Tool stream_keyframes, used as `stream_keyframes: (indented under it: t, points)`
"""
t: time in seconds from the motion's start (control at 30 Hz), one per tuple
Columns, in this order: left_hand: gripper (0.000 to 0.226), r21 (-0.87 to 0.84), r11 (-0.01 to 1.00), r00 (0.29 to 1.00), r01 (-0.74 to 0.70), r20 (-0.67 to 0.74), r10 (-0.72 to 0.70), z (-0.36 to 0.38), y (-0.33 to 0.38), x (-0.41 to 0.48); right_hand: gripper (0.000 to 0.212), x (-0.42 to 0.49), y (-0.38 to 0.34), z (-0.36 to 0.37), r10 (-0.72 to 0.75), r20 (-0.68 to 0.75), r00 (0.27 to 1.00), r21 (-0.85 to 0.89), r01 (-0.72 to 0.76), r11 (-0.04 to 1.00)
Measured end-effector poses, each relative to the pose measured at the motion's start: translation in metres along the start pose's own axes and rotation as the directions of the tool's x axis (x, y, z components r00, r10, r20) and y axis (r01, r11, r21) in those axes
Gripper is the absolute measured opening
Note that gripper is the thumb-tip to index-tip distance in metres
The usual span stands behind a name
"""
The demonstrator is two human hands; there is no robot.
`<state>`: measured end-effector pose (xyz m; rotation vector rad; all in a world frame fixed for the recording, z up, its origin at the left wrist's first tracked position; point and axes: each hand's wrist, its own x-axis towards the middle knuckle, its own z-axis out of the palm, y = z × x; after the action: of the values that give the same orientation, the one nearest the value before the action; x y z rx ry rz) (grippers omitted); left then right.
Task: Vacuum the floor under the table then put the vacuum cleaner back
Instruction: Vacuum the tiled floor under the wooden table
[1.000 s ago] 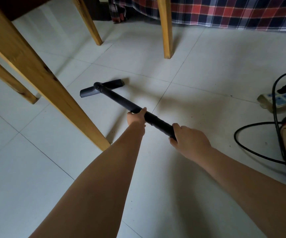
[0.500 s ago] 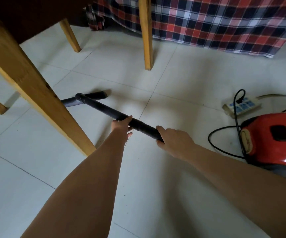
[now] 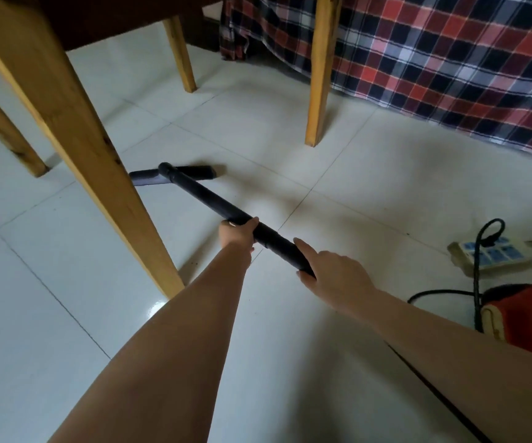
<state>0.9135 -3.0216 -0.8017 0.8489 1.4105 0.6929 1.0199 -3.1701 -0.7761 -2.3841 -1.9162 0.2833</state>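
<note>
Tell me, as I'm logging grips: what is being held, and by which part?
The black vacuum wand, held by both hands: left hand around its middle, right hand just behind, toward its near end.

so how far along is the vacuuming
Nothing shows as finished. In hand: left hand and right hand hold the black wand, nozzle on the tiles by the near table leg. Left: the rest under the table, then putting the red vacuum cleaner away.
</note>
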Motion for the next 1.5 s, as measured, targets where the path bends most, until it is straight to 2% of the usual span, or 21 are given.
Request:
stream_keyframes:
  t: [0.13,0.27,0.4,0.6,0.83,1.5]
  points:
    - [0.023,-0.020,0.999,0.995,-0.045,-0.091,0.043,0.008,0.005,0.005,0.053,0.019,0.015,-0.001,-0.086,-0.018,0.996,0.056,0.087,0.995]
    - [0.020,-0.045,0.997,0.984,-0.067,-0.168,0.059,0.014,0.009,0.012,0.055,0.043,0.028,0.000,-0.165,-0.012,0.986,0.021,0.165,0.986]
    - [0.022,-0.104,0.993,0.970,-0.063,-0.239,0.036,0.013,0.015,0.019,0.056,0.065,0.030,0.000,-0.262,-0.009,0.965,0.000,0.262,0.965]
    - [0.027,-0.201,0.978,0.936,-0.055,-0.351,-0.020,0.010,0.012,0.029,0.054,0.087,0.018,0.008,-0.328,-0.002,0.945,0.041,0.328,0.944]
    - [0.057,-0.255,0.965,0.911,-0.070,-0.411,-0.043,0.005,0.011,0.051,0.055,0.113,0.006,0.023,-0.379,-0.036,0.925,0.013,0.379,0.925]
    - [0.053,-0.286,0.953,0.881,-0.105,-0.471,-0.045,-0.015,0.050,0.103,0.054,0.201,-0.030,0.028,-0.435,-0.076,0.897,0.067,0.440,0.896]
